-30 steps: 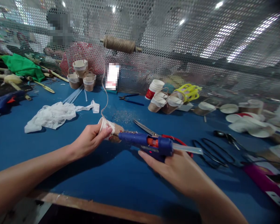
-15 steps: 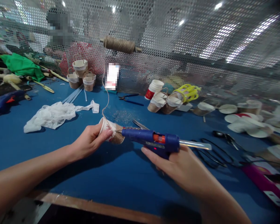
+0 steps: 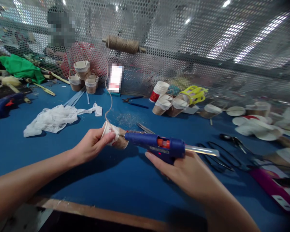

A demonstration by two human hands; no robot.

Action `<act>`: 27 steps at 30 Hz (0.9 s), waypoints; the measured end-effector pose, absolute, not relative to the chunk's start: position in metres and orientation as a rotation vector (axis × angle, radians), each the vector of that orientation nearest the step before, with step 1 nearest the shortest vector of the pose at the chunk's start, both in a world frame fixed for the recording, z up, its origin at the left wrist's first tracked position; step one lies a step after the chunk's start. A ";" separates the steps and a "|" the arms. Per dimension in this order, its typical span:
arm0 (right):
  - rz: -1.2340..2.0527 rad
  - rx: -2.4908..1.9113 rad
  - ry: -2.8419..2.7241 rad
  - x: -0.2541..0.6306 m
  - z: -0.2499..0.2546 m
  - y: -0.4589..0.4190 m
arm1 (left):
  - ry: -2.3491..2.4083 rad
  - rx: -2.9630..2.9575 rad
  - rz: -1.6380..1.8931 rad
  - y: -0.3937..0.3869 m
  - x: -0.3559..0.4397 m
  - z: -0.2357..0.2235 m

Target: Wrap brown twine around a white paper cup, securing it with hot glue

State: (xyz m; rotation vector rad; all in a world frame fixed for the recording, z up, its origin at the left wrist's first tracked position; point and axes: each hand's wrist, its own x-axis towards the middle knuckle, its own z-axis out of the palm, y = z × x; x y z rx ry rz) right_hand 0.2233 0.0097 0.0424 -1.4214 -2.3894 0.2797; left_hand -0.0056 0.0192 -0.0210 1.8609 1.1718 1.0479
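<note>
My left hand grips a paper cup tipped on its side, its rim facing left. Brown twine is wrapped around the cup's lower part, while the rest is white with red print. From the cup a strand of twine rises to a spool on a stick at the mesh panel. My right hand is closed around the handle of a blue glue gun. Its nozzle is at the cup's side near my left thumb; whether it touches cannot be told. A clear glue stick juts from the gun's back.
Twine-wrapped cups with handles stand at the back left. White lace fabric lies left. Scissors and pliers lie beyond the gun. Black cable and a purple power strip sit right. Another glue gun is far left.
Both hands, the cup and the glue gun hold nearly the same pose. The whole view has shifted very slightly.
</note>
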 end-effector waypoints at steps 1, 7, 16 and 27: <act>0.275 -1.405 -2.407 0.223 0.041 0.009 | 1.188 1.827 1.049 0.020 -0.005 -0.021; 0.272 -1.275 -2.446 0.222 0.036 0.008 | 1.184 1.694 1.067 0.020 -0.002 -0.017; 0.356 -1.349 -2.325 0.222 0.044 0.008 | 1.146 1.878 1.047 0.020 -0.005 -0.022; 0.952 -1.563 -1.992 0.220 0.051 0.019 | 1.064 2.067 1.064 0.020 -0.004 -0.018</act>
